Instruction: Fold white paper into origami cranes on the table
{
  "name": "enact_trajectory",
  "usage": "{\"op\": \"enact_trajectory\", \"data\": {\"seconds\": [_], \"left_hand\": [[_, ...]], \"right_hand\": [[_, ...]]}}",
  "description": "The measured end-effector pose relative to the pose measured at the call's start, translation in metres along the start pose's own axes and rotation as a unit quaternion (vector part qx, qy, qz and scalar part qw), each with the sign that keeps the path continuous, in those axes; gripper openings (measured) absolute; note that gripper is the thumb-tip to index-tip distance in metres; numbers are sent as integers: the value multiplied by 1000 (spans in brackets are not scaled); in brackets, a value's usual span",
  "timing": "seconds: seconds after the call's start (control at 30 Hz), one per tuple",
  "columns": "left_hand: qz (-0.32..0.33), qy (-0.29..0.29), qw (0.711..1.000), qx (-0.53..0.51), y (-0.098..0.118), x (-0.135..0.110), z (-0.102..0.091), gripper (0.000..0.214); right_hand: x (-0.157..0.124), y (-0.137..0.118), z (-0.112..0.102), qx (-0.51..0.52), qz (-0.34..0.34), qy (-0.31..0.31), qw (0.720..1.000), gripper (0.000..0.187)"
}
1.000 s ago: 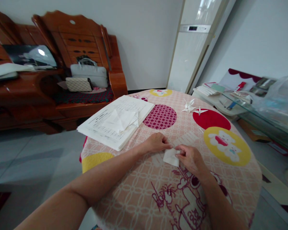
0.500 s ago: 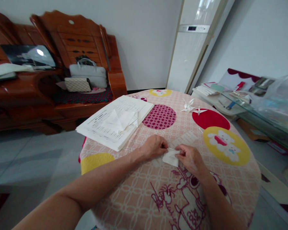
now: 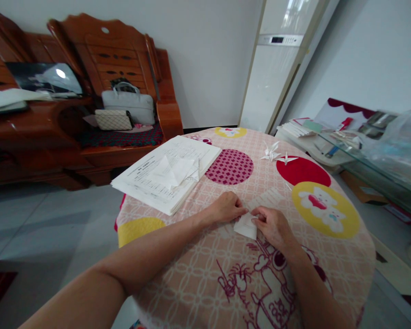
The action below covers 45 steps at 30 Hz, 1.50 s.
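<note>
A small folded piece of white paper (image 3: 245, 227) lies on the patterned tablecloth (image 3: 192, 269) between my hands. My left hand (image 3: 228, 207) has its fingers closed at the paper's upper left edge. With thumb and fingers pinched, my right hand (image 3: 272, 225) grips its right side. The fingertips of both hands almost meet at the top of the paper and partly cover it. Farther back on the cloth stand folded paper cranes, one white crane (image 3: 270, 151) beside another crane (image 3: 287, 159).
A stack of printed sheets (image 3: 150, 183) lies left on the table, with folded white paper (image 3: 176, 171) on top. A glass-topped side table (image 3: 359, 160) with a plastic bag (image 3: 404, 141) stands at right. Behind are a wooden bench (image 3: 109, 50) and a tall white air conditioner (image 3: 270, 73).
My left hand has moved slightly right along the paper's top edge, closer to my right hand. The paper's upper left corner now looks folded in. The whole view has shifted a little.
</note>
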<state>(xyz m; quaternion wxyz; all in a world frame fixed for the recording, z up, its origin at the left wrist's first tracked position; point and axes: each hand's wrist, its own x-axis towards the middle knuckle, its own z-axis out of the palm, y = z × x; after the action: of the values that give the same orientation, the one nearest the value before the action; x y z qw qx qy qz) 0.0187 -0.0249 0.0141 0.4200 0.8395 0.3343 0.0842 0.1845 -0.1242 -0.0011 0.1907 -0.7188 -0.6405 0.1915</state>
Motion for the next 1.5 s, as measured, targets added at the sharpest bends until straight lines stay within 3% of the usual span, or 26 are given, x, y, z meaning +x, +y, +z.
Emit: {"op": "enact_trajectory", "data": {"seconds": [0.3,0.73,0.93,1.23,1.5], "left_hand": [[-17,-20,998,-53,-2,2,3,36],[-13,-21,1000,-11,1,0,2,38],[-22,-55,996,-60,-4,-4,-1,23],[-40,-44,991,-116,-15,-5,1,13],[-63,-11,996,-56,-15,-5,5,19]], "right_hand": [[1,2,1,4,-2,-3,1000,23],[2,5,2,8,-12,1,1000,25],[0,3,1,19,-9,4,1000,25],[1,1,1,14,4,6,1000,19],[3,-4,2,-9,7,17,1000,17]]}}
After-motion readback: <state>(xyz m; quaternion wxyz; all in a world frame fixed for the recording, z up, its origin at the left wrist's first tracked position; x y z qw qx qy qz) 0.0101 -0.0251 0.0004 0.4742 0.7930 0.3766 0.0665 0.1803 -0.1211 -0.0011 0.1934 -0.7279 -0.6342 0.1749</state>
